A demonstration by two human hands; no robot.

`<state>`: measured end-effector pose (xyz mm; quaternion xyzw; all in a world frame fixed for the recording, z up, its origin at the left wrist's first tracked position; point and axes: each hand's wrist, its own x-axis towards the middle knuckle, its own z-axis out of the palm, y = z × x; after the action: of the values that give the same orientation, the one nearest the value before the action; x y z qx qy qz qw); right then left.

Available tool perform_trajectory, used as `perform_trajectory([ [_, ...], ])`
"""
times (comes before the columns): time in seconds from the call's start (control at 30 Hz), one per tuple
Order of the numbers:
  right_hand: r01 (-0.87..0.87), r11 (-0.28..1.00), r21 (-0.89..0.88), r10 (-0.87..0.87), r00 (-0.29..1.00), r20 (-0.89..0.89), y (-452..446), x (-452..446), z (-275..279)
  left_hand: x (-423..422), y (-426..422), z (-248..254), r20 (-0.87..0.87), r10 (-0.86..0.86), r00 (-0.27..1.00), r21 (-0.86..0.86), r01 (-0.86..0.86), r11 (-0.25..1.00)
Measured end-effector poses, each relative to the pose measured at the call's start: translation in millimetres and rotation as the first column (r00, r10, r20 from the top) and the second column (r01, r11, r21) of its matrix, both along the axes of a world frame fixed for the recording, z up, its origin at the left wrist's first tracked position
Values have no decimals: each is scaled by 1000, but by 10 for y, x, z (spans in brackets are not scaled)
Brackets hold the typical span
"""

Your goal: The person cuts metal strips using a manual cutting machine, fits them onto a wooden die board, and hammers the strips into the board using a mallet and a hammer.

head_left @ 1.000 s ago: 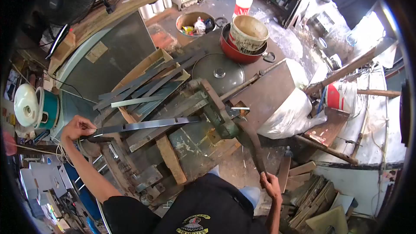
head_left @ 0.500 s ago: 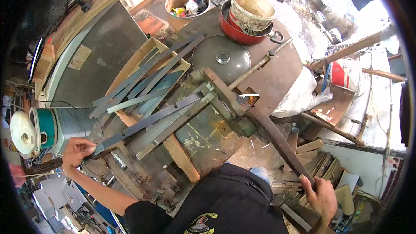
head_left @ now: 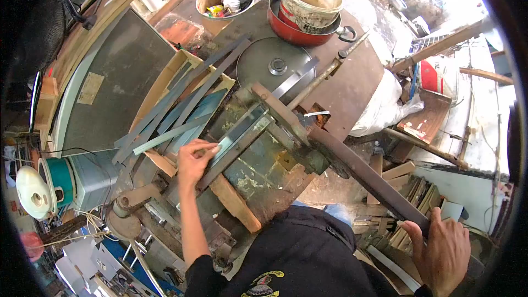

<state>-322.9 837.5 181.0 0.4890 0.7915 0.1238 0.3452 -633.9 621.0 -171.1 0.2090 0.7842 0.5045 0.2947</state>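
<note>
My left hand (head_left: 195, 162) pinches the near end of a flat metal strip (head_left: 234, 137) between thumb and fingertips. The strip lies along a straight guide bar and runs under the head of a bench-mounted lever shear (head_left: 280, 112). Beyond the head its far end (head_left: 297, 78) sticks out over a glass pot lid (head_left: 258, 63). At lower right my right hand (head_left: 443, 250) is closed over the outer part of the shear's long brown lever handle (head_left: 379, 184), thumb toward me; its fingers partly hide the handle.
More metal strips (head_left: 190, 93) lie across an open cardboard box (head_left: 151, 104) left of the shear. Behind stand a red pot (head_left: 302, 35) with a stained bucket (head_left: 313, 2) in it. A wooden block (head_left: 236, 203) juts toward me. Wood pieces (head_left: 410, 209) are stacked at lower right.
My left hand has moved right and inward, sliding the strip through the shear so its end now shows beyond the head. My right hand and the lever handle's outer end have shifted right and down.
</note>
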Motion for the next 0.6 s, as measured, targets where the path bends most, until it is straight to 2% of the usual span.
perform_trajectory([
  [0.03, -2, 1000, -7, 2, 1000, 3, 17, -78, 58, 123, 114, -8, -20, 106, 994, 32, -105, 994],
  [0.1, -15, 999, -32, 16, 1000, 13, 49, -189, 136, 226, 158, 46, -406, 90, 909, 4, -97, 995],
  [0.13, -36, 998, -47, 36, 999, 14, 76, -233, 152, 224, 120, 31, -405, 105, 908, -6, -117, 993],
  [0.2, -83, 992, -90, 85, 996, 11, 102, -183, 129, 163, -10, 14, -390, -42, 920, 27, 57, 998],
  [0.23, -100, 989, -109, 102, 995, 9, 106, -193, 116, 127, -53, 19, -390, -32, 920, 14, 40, 999],
  [0.3, -114, 985, -132, 116, 993, 12, 120, -144, 96, 63, -34, 4, -385, -165, 908, 14, 184, 983],
  [0.37, -116, 983, -144, 121, 992, 20, 118, -128, 88, 49, 82, -34, -372, -167, 913, 45, 197, 979],
  [0.47, -109, 980, -168, 117, 992, 37, 78, -204, 69, -30, 371, -78, -365, -298, 882, 8, 323, 946],
  [0.57, -97, 979, -181, 108, 993, 50, 60, -163, 53, -43, 685, -135, -400, -336, 853, 29, 378, 925],
  [0.6, -94, 978, -185, 105, 993, 53, 61, -145, 49, -48, 742, -108, -357, -352, 865, 33, 388, 921],
])
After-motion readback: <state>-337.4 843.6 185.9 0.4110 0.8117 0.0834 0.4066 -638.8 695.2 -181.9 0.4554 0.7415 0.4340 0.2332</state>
